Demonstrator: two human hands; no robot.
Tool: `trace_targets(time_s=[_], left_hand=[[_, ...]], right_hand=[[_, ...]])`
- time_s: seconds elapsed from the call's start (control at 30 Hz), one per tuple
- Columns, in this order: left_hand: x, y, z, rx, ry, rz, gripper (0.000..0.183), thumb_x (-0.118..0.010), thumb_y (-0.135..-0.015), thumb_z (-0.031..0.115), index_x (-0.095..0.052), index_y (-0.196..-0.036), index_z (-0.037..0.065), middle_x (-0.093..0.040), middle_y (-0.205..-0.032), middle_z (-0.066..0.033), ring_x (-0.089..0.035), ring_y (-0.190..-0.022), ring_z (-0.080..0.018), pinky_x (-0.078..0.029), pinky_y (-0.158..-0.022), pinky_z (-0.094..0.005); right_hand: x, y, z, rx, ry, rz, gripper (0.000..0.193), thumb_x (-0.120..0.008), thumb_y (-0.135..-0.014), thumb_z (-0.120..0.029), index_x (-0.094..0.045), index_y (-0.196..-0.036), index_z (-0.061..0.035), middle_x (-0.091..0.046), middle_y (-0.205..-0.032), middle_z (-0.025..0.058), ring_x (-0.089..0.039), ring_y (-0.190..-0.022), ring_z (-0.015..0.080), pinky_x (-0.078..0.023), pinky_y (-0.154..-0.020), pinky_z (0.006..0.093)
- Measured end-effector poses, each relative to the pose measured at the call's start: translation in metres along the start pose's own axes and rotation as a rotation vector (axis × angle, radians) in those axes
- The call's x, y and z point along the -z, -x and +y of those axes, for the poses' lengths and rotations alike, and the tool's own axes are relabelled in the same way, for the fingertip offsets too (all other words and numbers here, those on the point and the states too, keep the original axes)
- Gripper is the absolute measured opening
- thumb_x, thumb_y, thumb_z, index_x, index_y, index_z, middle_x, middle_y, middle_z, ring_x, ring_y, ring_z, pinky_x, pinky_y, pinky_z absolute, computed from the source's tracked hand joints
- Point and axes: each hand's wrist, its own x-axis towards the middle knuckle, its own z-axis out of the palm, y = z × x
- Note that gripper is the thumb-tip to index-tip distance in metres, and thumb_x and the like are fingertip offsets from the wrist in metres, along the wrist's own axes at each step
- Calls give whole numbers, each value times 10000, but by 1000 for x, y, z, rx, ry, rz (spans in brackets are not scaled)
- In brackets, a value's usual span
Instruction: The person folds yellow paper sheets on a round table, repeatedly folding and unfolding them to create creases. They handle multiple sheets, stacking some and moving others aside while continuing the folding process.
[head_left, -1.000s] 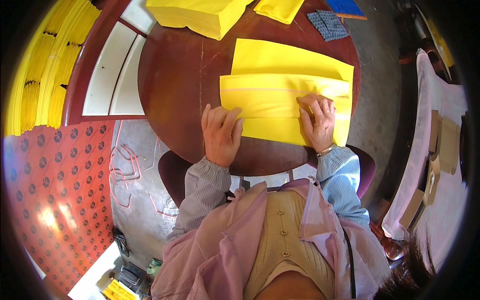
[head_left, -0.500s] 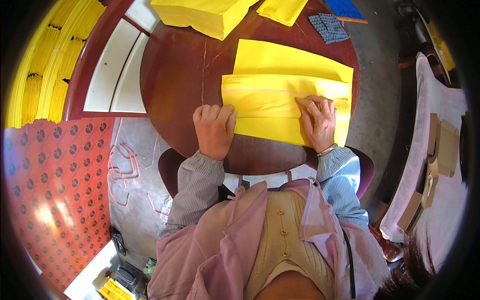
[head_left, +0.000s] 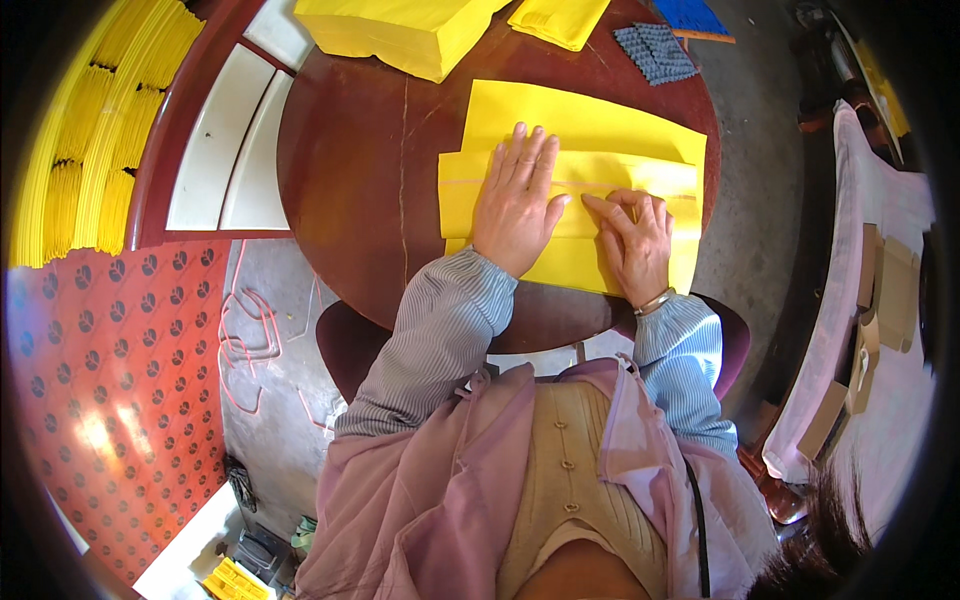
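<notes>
A folded yellow sheet lies at the near right of a round dark-red table, with a thin pinkish line running across it. Another layer of yellow sheet shows beyond its far fold. My left hand is laid flat on the left part of the folded sheet, fingers stretched away from me, their tips past the fold. On its right part rests my right hand, the index finger reaching left and the others bent; nothing shows in it. Whether the sheet is paper or cloth I cannot tell.
At the table's far side sit a large yellow stack and a smaller folded yellow piece. A grey bumpy pad lies at the far right edge. Yellow bundles fill the upper left. Cardboard boxes stand at the right.
My left hand has moved right and away from me, from the sheet's left edge onto its surface, and its curled fingers have straightened. My right hand stays nearly in place.
</notes>
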Motion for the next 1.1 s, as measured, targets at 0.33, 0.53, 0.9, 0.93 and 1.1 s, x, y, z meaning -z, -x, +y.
trace_targets(time_s=[0.33, 0.53, 0.9, 0.93, 1.1], left_hand=[[-3, 39, 0, 221, -232, -47, 913, -776, -898, 461, -401, -1616, 40, -319, -1701, -248, -224, -1608, -432, -193, -1279, -615], [-4, 39, 2, 171, -301, -52, 879, -723, -951, 453, -353, -1654, 77, -305, -1698, -274, -235, -1597, -461, -212, -1264, -625], [-1, 39, 1, 116, -319, -54, 728, -645, -999, 497, -427, -1646, 244, -278, -1698, -302, -218, -1594, -485, -206, -1252, -647], [-2, 40, 1, 116, -318, -50, 724, -642, -1000, 499, -432, -1644, 244, -276, -1699, -301, -216, -1595, -484, -202, -1253, -647], [-7, 40, -2, 131, -417, -94, 712, -648, -987, 531, -470, -1620, 259, -268, -1712, -278, -207, -1606, -466, -178, -1265, -642]], right_hand=[[8, 10, 18, -100, 46, 73, 308, -730, -875, -143, -765, -1181, -149, -675, -1140, 84, -606, -1067, 323, -450, -930, 469], [28, 34, 54, -258, 137, 119, 314, -736, -904, -175, -747, -1217, -158, -654, -1175, 94, -587, -1104, 321, -457, -933, 477], [43, 36, 54, -222, 283, 258, 375, -723, -919, -173, -716, -1287, -102, -670, -1296, 108, -600, -1166, 325, -440, -1017, 482], [40, 31, 44, -161, 231, 232, 416, -716, -924, -173, -696, -1331, -89, -660, -1355, 112, -588, -1239, 332, -420, -1068, 491], [-24, -7, -37, 117, -95, -120, 620, -616, -1034, -307, -464, -1595, -89, -410, -1684, 133, -318, -1596, 281, -192, -1304, 531]])
